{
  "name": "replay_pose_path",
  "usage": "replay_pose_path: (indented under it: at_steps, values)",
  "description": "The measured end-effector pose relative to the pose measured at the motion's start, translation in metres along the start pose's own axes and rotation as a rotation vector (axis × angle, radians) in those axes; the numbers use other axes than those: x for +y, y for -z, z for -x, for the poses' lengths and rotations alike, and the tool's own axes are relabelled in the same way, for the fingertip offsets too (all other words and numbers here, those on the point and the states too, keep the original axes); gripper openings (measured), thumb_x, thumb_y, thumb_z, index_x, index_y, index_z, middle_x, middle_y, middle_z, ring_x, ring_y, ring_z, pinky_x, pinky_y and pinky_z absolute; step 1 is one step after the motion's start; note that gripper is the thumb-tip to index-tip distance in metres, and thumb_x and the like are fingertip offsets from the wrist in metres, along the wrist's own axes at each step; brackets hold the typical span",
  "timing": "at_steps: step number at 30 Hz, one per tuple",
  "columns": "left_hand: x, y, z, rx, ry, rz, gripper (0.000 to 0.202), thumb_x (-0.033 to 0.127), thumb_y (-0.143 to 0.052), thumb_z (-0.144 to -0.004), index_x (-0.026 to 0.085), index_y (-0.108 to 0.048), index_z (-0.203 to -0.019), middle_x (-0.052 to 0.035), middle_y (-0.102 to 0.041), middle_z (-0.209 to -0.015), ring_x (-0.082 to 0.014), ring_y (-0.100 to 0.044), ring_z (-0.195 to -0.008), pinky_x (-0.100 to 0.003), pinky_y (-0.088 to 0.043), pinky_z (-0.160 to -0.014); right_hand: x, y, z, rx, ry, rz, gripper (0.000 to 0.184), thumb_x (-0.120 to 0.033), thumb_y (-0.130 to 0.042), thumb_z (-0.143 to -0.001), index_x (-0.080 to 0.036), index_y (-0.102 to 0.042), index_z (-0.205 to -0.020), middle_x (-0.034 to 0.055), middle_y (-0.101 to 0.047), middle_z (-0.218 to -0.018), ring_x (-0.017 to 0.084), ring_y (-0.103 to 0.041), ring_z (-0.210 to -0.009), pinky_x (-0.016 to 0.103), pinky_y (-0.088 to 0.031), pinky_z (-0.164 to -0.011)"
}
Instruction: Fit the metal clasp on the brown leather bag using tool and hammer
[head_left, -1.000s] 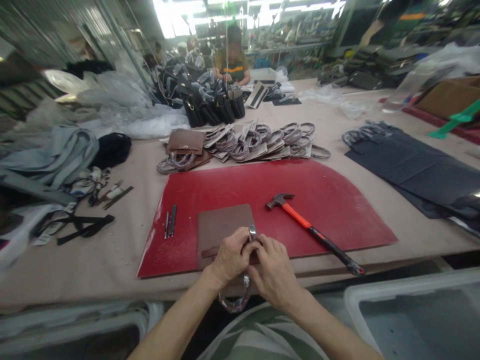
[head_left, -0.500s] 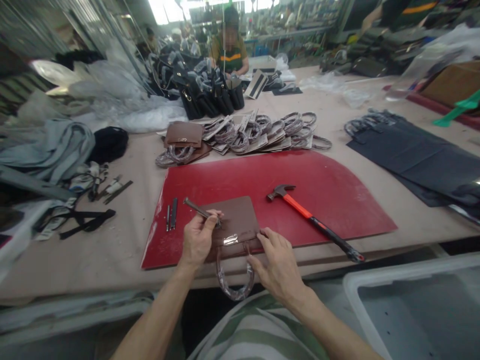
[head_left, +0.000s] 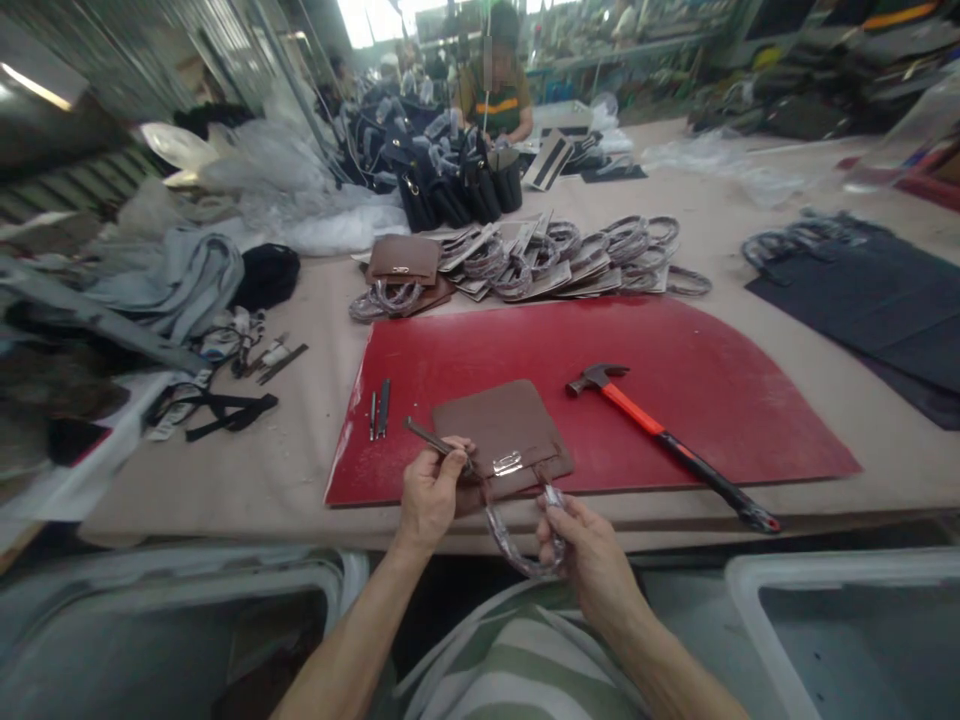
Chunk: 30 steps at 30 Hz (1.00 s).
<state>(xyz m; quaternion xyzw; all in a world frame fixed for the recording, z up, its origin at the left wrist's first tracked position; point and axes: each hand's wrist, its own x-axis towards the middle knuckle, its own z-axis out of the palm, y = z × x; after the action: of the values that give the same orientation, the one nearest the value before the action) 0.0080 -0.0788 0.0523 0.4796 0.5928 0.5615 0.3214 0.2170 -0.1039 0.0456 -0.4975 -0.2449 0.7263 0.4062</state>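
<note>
A brown leather bag panel (head_left: 491,425) with a shiny metal clasp (head_left: 508,463) lies on the red board (head_left: 660,350), its lower edge toward me. From that edge hangs a plastic-wrapped handle (head_left: 514,550). My right hand (head_left: 585,545) is closed round the right side of this handle. In my left hand (head_left: 435,490) a slim metal punch (head_left: 426,434) is gripped, pointing up and left, beside the panel's left lower corner. To the right rests a claw hammer (head_left: 652,430) with an orange and black handle. Two thin metal tools (head_left: 379,410) lie on the board's left.
Behind the board, brown panels with wrapped handles (head_left: 555,255) are heaped. Dark panels (head_left: 870,300) lie at the right, black bags (head_left: 442,170) farther back, where a person (head_left: 495,90) sits. Black straps (head_left: 232,410) lie left. Plastic bins (head_left: 847,580) stand below the table edge.
My right hand has moved from the panel's lower right edge down onto the handle and closed on it. The panel has turned slightly. The left hand still holds the punch; the view has shifted.
</note>
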Motion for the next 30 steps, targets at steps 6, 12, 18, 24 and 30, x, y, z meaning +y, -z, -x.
replay_pose_path:
  at_steps: [6, 12, 18, 24, 30]
  values:
    - [-0.003, -0.006, 0.003, -0.040, 0.028, 0.047, 0.034, 0.048, -0.064, -0.092, 0.015, -0.071, -0.098, -0.0099, -0.075, -0.098, -0.0194, -0.072, -0.091, -0.028, -0.057, -0.083, -0.005, 0.045, 0.003, 0.029, -0.173, -0.320, 0.047, -0.048, -0.088, -0.066, -0.013, -0.073, -0.094, 0.0026, -0.068, -0.072, 0.008, -0.055, -0.050, 0.017, -0.041, -0.041]
    - [-0.005, -0.010, 0.005, -0.066, 0.073, 0.055, 0.036, 0.050, -0.063, -0.092, 0.015, -0.070, -0.099, -0.0101, -0.075, -0.099, -0.0208, -0.072, -0.092, -0.030, -0.056, -0.086, 0.027, 0.035, -0.011, -0.235, -0.363, -0.365, 0.033, -0.029, -0.089, -0.070, -0.009, -0.075, -0.092, 0.0043, -0.071, -0.071, -0.002, -0.039, -0.040, 0.009, -0.034, -0.038]
    - [0.003, -0.008, 0.012, -0.114, 0.110, 0.025, 0.038, 0.051, -0.063, -0.092, 0.015, -0.071, -0.099, -0.0103, -0.076, -0.098, -0.0207, -0.072, -0.092, -0.030, -0.055, -0.084, 0.036, 0.004, -0.013, -0.376, -0.181, -0.166, 0.054, -0.050, -0.090, -0.065, -0.011, -0.071, -0.097, 0.0125, -0.075, -0.091, 0.021, -0.073, -0.070, 0.025, -0.055, -0.052]
    - [0.008, -0.009, 0.015, -0.081, 0.202, 0.093, 0.045, 0.057, -0.067, -0.088, 0.013, -0.072, -0.099, -0.0115, -0.076, -0.095, -0.0214, -0.073, -0.088, -0.029, -0.057, -0.078, 0.019, -0.029, -0.015, -0.288, -0.149, -0.193, 0.052, -0.049, -0.089, -0.066, -0.014, -0.072, -0.100, 0.0072, -0.074, -0.092, 0.018, -0.072, -0.071, 0.025, -0.056, -0.057]
    - [0.020, -0.004, 0.003, -0.092, 0.144, 0.138, 0.041, 0.052, -0.069, -0.089, 0.012, -0.072, -0.101, -0.0114, -0.076, -0.098, -0.0219, -0.074, -0.092, -0.030, -0.058, -0.085, 0.013, -0.032, -0.011, -0.272, -0.062, -0.131, 0.041, -0.047, -0.088, -0.064, -0.012, -0.076, -0.080, 0.0056, -0.071, -0.072, 0.015, -0.065, -0.060, 0.025, -0.052, -0.056]
